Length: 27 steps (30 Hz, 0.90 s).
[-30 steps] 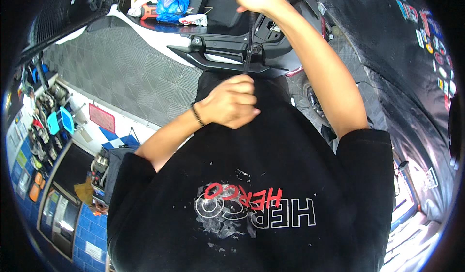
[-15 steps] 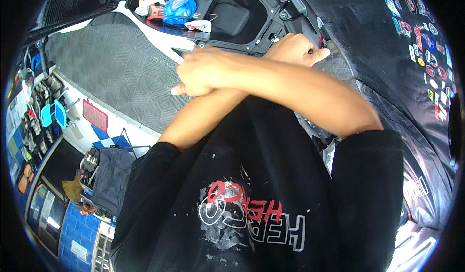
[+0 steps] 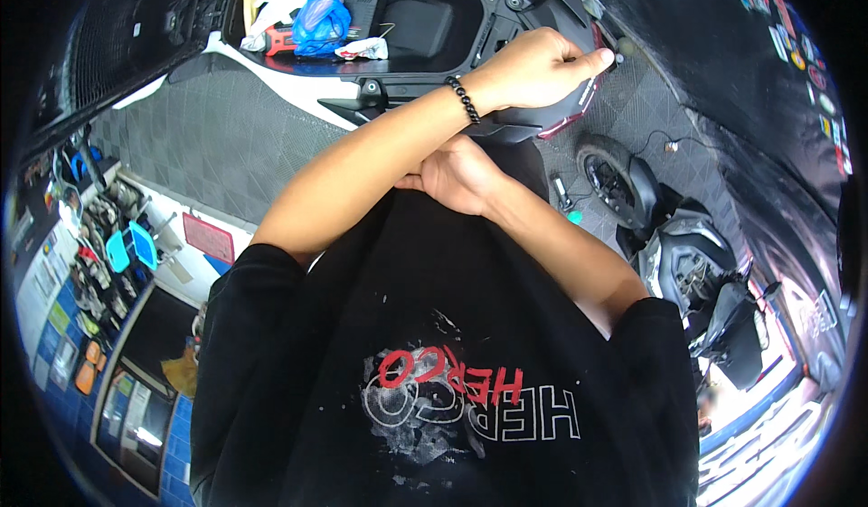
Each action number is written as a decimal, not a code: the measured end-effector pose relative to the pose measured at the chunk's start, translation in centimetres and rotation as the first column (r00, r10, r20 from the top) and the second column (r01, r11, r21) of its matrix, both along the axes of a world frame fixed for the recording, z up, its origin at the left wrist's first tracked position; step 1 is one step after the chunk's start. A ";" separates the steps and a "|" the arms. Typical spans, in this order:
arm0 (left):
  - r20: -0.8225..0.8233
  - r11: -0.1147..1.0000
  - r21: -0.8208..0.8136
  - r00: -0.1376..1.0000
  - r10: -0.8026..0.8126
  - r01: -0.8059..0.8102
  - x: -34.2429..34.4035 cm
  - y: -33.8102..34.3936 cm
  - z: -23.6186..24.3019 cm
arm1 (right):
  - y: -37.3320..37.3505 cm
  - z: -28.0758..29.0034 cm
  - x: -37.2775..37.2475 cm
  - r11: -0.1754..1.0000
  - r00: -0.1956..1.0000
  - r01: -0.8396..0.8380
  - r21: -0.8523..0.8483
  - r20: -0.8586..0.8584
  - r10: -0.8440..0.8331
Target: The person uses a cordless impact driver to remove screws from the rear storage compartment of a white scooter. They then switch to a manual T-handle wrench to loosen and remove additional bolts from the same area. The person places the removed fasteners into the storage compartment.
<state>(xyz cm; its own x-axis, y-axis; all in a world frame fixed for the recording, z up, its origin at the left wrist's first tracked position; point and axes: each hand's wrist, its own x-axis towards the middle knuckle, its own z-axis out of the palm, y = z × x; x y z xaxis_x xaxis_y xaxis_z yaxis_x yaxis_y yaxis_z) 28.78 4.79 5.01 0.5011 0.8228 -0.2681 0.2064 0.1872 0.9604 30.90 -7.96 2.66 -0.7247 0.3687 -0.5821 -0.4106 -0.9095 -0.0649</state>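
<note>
My left hand [image 3: 541, 70], a dark bead bracelet at its wrist, is closed above the rear edge of the scooter body [image 3: 562, 109]; anything within its fingers is hidden. My right hand [image 3: 457, 174] lies palm up beneath my left forearm, close to my black shirt [image 3: 434, 272], with its fingers partly hidden. The scooter's open seat compartment [image 3: 425, 26] holds a blue plastic bag [image 3: 321, 23], a red-and-black object [image 3: 279, 42] and white crumpled items [image 3: 362, 49] at its left part.
A grey tiled floor [image 3: 226, 109] surrounds the scooter. A second motorcycle [image 3: 687, 263] stands at right beside a black sticker-covered wall [image 3: 768, 73]. Gear [image 3: 99, 227], a cyan object [image 3: 131, 247] and a red board [image 3: 208, 236] line the left wall. A partly visible person [image 3: 708, 403] is at lower right.
The black bar held between both hands a second ago is no longer visible. My left hand has moved up and right; my right hand has dropped under my left forearm.
</note>
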 end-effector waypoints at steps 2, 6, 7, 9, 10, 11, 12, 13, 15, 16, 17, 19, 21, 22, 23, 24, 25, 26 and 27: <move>0.099 0.999 -0.041 0.995 0.026 -0.022 0.2 0.2 -1.9 | -0.5 1.3 1.2 0.997 0.995 -0.062 -0.051 0.077 0.066; 0.478 0.765 -0.631 0.710 0.517 -0.132 -7.2 2.7 -3.2 | -0.8 5.2 6.7 0.979 0.965 -0.180 -0.099 0.176 0.195; 0.634 0.719 -0.694 0.504 0.586 0.037 -9.7 1.9 -4.2 | -0.3 5.8 8.7 0.977 0.962 -0.202 -0.070 0.175 0.211; 0.689 0.826 -0.560 0.514 0.511 -0.071 -12.8 -1.0 -5.3 | 1.6 6.7 11.9 0.972 0.904 -0.233 0.006 0.369 0.214; 0.748 0.847 -0.523 0.422 0.512 -0.100 -13.5 -2.9 -5.8 | 3.2 7.3 12.2 0.945 0.811 -0.324 0.053 0.530 0.249; 0.751 0.838 -0.517 0.377 0.541 -0.173 -13.8 -5.0 -6.1 | 4.6 8.2 11.9 0.807 0.613 -0.548 0.222 0.763 0.207; 0.757 0.824 -0.510 0.327 0.566 -0.246 -14.0 -7.0 -6.3 | 5.7 7.6 12.2 0.706 0.483 -0.638 0.307 0.874 0.058; 0.745 0.821 -0.479 0.349 0.568 -0.312 -14.1 -9.3 -6.3 | 8.1 8.6 11.6 0.553 0.346 -0.776 0.302 0.938 -0.027; 0.687 0.869 -0.258 0.552 0.473 -0.423 -14.0 -12.8 -5.1 | 12.0 6.1 10.9 0.367 0.187 -0.877 0.311 0.923 -0.335; 0.589 0.900 -0.064 0.712 0.382 -0.431 -13.9 -14.0 -4.3 | 14.4 5.1 9.9 0.233 0.172 -0.920 0.315 0.859 -0.483; 0.477 0.918 0.160 0.843 0.249 -0.363 -13.8 -14.9 -3.9 | 16.8 4.3 8.4 0.145 0.208 -0.937 0.316 0.844 -0.494; 0.110 0.844 0.532 0.994 0.015 -0.071 -13.1 -15.9 -2.5 | 19.7 4.8 2.9 0.057 0.180 -0.971 0.231 0.869 -0.462; -0.132 0.668 0.735 0.991 -0.025 0.115 -10.2 -15.8 -1.3 | 20.6 3.7 -1.0 -0.081 0.391 -0.919 0.385 0.872 -0.294; -0.270 0.597 0.762 0.961 -0.060 0.252 -8.9 -15.5 -0.7 | 20.7 3.8 -3.4 -0.163 0.368 -0.928 0.335 0.893 -0.260; -0.325 0.541 0.779 0.942 -0.084 0.316 -7.1 -15.2 -0.7 | 20.6 2.9 -5.1 -0.262 0.342 -0.920 0.290 0.922 -0.182; -0.402 0.518 0.742 0.900 -0.165 0.426 -5.5 -14.2 0.5 | 20.0 2.2 -6.6 -0.415 0.390 -0.865 0.282 0.899 -0.200; -0.465 0.513 0.703 0.864 -0.192 0.492 -3.7 -13.5 0.9 | 18.2 1.0 -8.7 -0.473 0.367 -0.829 0.297 0.928 -0.060; -0.484 0.599 0.626 0.851 -0.205 0.500 -1.8 -12.4 1.6 | 16.7 0.9 -10.9 -0.667 0.282 -0.719 0.197 0.959 -0.021; -0.336 0.756 0.544 0.920 -0.200 0.363 0.4 -10.9 1.2 | 13.8 1.2 -12.0 -0.678 0.314 -0.697 0.233 0.949 0.004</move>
<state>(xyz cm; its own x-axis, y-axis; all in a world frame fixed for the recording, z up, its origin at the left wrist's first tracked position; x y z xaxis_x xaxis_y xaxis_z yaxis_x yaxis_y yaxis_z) 29.20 -6.11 6.23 0.7210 0.6890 0.0731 0.3978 -0.4980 0.7705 18.92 5.83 3.90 -0.8599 0.1745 -0.4796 0.4628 0.6629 -0.5885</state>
